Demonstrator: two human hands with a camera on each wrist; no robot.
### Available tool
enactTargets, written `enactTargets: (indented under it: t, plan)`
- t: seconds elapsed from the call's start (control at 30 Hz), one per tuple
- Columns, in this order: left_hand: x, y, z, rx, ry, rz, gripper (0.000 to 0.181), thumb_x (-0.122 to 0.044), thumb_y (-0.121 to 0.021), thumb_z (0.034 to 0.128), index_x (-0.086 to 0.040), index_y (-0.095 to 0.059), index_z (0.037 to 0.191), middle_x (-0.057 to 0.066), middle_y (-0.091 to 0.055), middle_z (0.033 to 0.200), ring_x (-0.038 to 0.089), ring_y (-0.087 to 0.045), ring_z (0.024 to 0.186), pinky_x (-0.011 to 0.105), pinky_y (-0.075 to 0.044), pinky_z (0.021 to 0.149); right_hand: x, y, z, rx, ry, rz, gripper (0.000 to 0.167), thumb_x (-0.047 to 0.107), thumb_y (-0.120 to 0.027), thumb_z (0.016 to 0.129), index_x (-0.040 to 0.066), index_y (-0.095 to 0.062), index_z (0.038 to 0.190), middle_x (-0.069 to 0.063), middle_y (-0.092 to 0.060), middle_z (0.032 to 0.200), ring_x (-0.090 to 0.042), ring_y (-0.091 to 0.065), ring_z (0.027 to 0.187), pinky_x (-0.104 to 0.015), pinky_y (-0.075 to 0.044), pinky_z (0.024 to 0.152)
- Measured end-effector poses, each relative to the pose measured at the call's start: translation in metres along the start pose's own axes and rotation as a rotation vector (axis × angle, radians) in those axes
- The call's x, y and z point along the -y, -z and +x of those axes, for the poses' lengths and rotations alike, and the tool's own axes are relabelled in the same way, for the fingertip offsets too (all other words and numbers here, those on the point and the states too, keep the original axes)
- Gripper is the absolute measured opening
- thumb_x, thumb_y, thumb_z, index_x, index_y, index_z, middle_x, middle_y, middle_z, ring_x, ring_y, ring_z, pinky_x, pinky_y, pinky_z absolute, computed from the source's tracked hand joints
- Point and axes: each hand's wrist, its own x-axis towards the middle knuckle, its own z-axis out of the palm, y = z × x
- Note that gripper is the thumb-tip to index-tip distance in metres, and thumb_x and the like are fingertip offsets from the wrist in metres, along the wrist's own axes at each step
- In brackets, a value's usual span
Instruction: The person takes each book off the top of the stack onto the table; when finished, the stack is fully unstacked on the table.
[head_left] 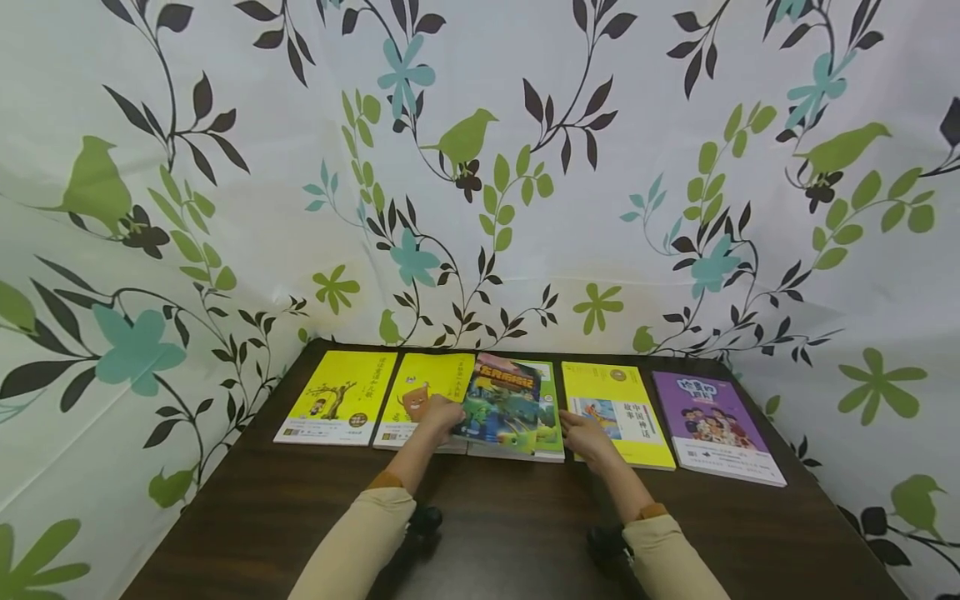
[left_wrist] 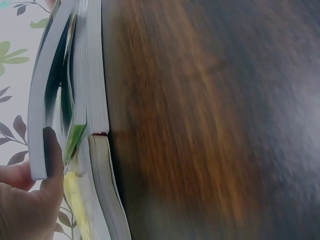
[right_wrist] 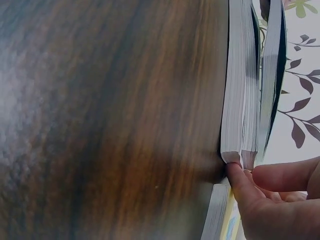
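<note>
A blue-green illustrated book (head_left: 501, 404) lies on a green-edged book (head_left: 551, 408), turned slightly against it. My left hand (head_left: 441, 417) pinches the upper book's left edge; in the left wrist view, the thumb is under that raised edge of the book (left_wrist: 37, 110) and the fingers are on its outer side. At the right side of the stack, my right hand (head_left: 588, 437) touches the corner of the lower books (right_wrist: 240, 125) with its fingertips. The right wrist view shows the upper book (right_wrist: 272, 65) sitting apart from these at one end.
A yellow book with a tree (head_left: 337, 396) and a yellow book with a cartoon figure (head_left: 408, 379) lie left of the stack. To the right are another yellow book (head_left: 645, 417) and a purple book (head_left: 712, 421). All rest on a dark wooden table (head_left: 495, 525) before a patterned cloth (head_left: 495, 208).
</note>
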Motion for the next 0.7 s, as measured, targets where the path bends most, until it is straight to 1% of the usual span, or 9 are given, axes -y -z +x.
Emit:
enactTargets:
  t: [0.1, 0.2, 0.27, 0.33, 0.4, 0.5, 0.57, 0.67, 0.7]
  plan:
    - [0.001, 0.006, -0.001, 0.009, -0.016, 0.019, 0.031, 0.005, -0.059, 0.0815, 0.011, -0.056, 0.112, 0.012, -0.048, 0.088, 0.021, -0.045, 0.068, 0.025, -0.035, 0.051, 0.001, -0.001, 0.000, -0.007, -0.008, -0.001, 0.069, -0.017, -0.037, 0.083, -0.007, -0.025, 0.151, -0.027, -0.026, 0.156, -0.043, -0.027, 0.143, -0.053, -0.031, 0.113]
    - [0.003, 0.013, -0.004, 0.037, -0.033, -0.009, 0.030, 0.006, -0.057, 0.0824, 0.012, -0.053, 0.112, 0.013, -0.047, 0.090, 0.020, -0.044, 0.069, 0.025, -0.036, 0.053, 0.000, -0.002, -0.001, -0.012, -0.014, -0.002, 0.069, -0.016, -0.037, 0.083, -0.007, -0.025, 0.151, -0.027, -0.027, 0.155, -0.043, -0.028, 0.143, -0.053, -0.031, 0.112]
    - [0.005, 0.018, -0.004, 0.045, -0.034, -0.005, 0.028, 0.007, -0.056, 0.0831, 0.012, -0.052, 0.110, 0.015, -0.045, 0.096, 0.018, -0.040, 0.065, 0.024, -0.033, 0.052, -0.001, -0.003, -0.001, -0.014, -0.016, -0.010, 0.069, -0.016, -0.036, 0.084, -0.007, -0.025, 0.151, -0.027, -0.027, 0.155, -0.043, -0.029, 0.142, -0.053, -0.031, 0.112]
    - [0.006, 0.022, -0.004, 0.037, -0.031, -0.013, 0.038, 0.009, -0.056, 0.0831, 0.013, -0.048, 0.121, 0.019, -0.045, 0.107, 0.016, -0.035, 0.061, 0.023, -0.030, 0.051, -0.002, -0.003, -0.001, -0.020, -0.022, -0.019, 0.068, -0.016, -0.036, 0.085, -0.006, -0.026, 0.151, -0.026, -0.028, 0.155, -0.042, -0.030, 0.142, -0.053, -0.032, 0.112]
    - [0.008, 0.025, -0.002, 0.029, -0.044, -0.019, 0.052, 0.010, -0.055, 0.0819, 0.013, -0.044, 0.132, 0.024, -0.044, 0.125, 0.014, -0.027, 0.057, 0.023, -0.026, 0.050, -0.003, -0.004, -0.001, -0.025, -0.026, -0.027, 0.067, -0.015, -0.036, 0.085, -0.006, -0.027, 0.151, -0.026, -0.029, 0.155, -0.042, -0.030, 0.142, -0.053, -0.032, 0.112]
    - [0.010, 0.031, 0.000, 0.030, -0.086, -0.066, 0.078, 0.015, -0.053, 0.0788, 0.008, -0.024, 0.151, 0.026, -0.028, 0.154, 0.013, -0.024, 0.055, 0.023, -0.024, 0.049, -0.003, -0.004, 0.001, -0.035, -0.032, -0.040, 0.065, -0.013, -0.037, 0.088, -0.004, -0.028, 0.151, -0.025, -0.030, 0.155, -0.041, -0.031, 0.142, -0.053, -0.032, 0.112]
    - [0.012, 0.035, 0.001, 0.048, -0.128, -0.087, 0.080, 0.016, -0.051, 0.0774, 0.007, -0.022, 0.151, 0.025, -0.021, 0.159, 0.015, -0.022, 0.056, 0.023, -0.023, 0.048, -0.003, -0.004, 0.001, -0.039, -0.031, -0.048, 0.062, -0.012, -0.037, 0.090, -0.004, -0.029, 0.151, -0.025, -0.031, 0.155, -0.041, -0.031, 0.142, -0.053, -0.032, 0.112]
    - [0.013, 0.041, 0.000, 0.074, -0.160, -0.113, 0.077, 0.017, -0.049, 0.0772, 0.009, -0.025, 0.150, 0.025, -0.021, 0.158, 0.020, -0.037, 0.070, 0.023, -0.024, 0.050, -0.003, -0.003, 0.002, -0.042, -0.029, -0.055, 0.058, -0.009, -0.037, 0.094, -0.003, -0.029, 0.151, -0.024, -0.031, 0.155, -0.040, -0.030, 0.143, -0.053, -0.032, 0.112]
    - [0.013, 0.043, 0.000, 0.077, -0.164, -0.109, 0.075, 0.017, -0.049, 0.0781, 0.008, -0.026, 0.150, 0.025, -0.023, 0.158, 0.024, -0.036, 0.074, 0.023, -0.024, 0.050, -0.002, -0.003, 0.001, -0.042, -0.027, -0.055, 0.057, -0.008, -0.037, 0.095, -0.003, -0.029, 0.151, -0.024, -0.030, 0.155, -0.040, -0.030, 0.143, -0.053, -0.032, 0.112]
